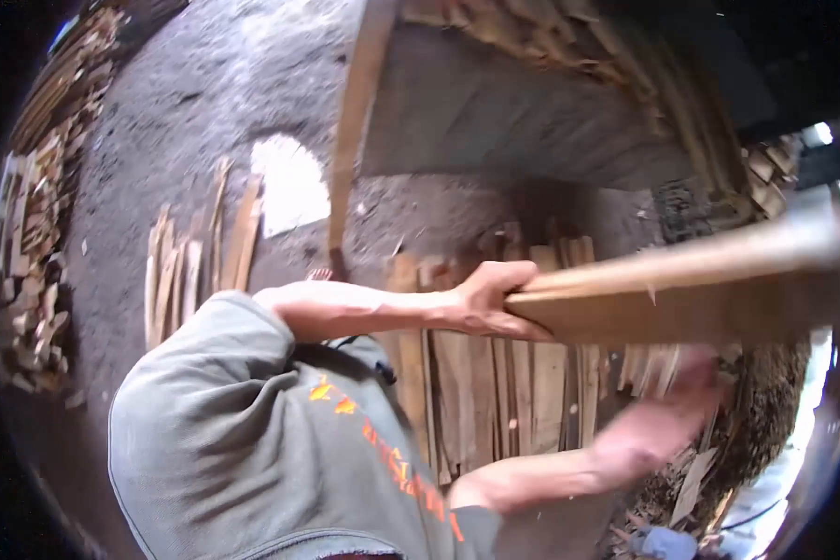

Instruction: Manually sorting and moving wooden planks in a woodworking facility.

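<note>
My left hand [497, 301] is closed round the near end of a long wooden board [672, 303], with the thumb on top and fingers along the side. From there the board stretches away to the right, its far end smeared by motion. My right hand [695, 378] is just below the board's right part. It is so blurred that its fingers cannot be made out, nor whether it touches the wood. Below the board, several wooden planks [467, 401] lie side by side on the ground.
More narrow planks [173, 280] lie on the ground at left. Stacked wood [42, 252] lines the far left edge. Beyond my hands an upright wooden post [350, 140] borders a large grey surface [513, 112], with rough boards [569, 33] above. Wood scraps [691, 485] lie at lower right.
</note>
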`<state>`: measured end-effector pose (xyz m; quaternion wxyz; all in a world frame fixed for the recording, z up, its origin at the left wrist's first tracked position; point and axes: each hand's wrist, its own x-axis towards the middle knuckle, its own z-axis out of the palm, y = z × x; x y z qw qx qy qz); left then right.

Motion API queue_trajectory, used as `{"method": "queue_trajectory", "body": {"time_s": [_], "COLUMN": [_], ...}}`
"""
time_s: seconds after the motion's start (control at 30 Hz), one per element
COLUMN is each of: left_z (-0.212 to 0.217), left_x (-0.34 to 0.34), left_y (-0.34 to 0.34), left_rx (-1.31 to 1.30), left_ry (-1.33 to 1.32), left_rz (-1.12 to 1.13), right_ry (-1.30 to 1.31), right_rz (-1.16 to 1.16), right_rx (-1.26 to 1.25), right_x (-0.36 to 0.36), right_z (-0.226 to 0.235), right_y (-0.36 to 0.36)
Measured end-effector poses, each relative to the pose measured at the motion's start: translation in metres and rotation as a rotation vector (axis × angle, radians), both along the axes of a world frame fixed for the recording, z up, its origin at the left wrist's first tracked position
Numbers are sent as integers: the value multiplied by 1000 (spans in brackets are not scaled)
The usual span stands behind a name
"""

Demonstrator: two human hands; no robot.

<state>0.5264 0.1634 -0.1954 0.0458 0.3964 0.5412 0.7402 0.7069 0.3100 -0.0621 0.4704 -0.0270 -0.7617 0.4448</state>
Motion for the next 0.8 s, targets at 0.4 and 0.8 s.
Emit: {"method": "queue_trajectory", "body": {"time_s": [0.4,0.8], "left_z": [-101,-288], "left_x": [-113,-152], "left_y": [-160,-441], "left_rx": [-655,-953], "left_ry": [88,-562], "left_rz": [-295,418], "right_ry": [-88,-269], "right_rz": [-16,64], "right_rx": [-401,-190], "right_x": [-142,-296], "right_z": [-43,-181], "right_y": [-119,-267]}}
